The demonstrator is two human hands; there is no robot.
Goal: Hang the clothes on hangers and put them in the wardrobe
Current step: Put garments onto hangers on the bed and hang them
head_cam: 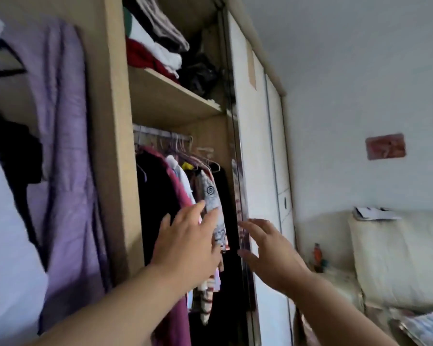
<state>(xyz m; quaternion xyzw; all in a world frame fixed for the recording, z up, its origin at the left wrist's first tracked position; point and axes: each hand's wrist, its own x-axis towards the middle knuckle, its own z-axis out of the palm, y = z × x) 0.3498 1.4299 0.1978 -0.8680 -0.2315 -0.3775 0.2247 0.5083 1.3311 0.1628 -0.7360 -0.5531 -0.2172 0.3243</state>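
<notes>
The wardrobe [115, 146] stands open in front of me. Under its shelf a rail [160, 133] carries several hangers with clothes: black, maroon [178, 191], white and a grey patterned garment [211, 196]. My left hand [188, 240] reaches in with straight fingers and touches the grey patterned garment. Just to its right, my right hand [268, 250] is spread open beside the edge of the sliding door [258, 171], holding nothing.
A purple garment [65, 156] and a black one hang outside the wardrobe on the left. Folded clothes [158, 43] are stacked on the upper shelf. A bed with a white cushion [398, 258] lies at the right, below a wall with a red picture.
</notes>
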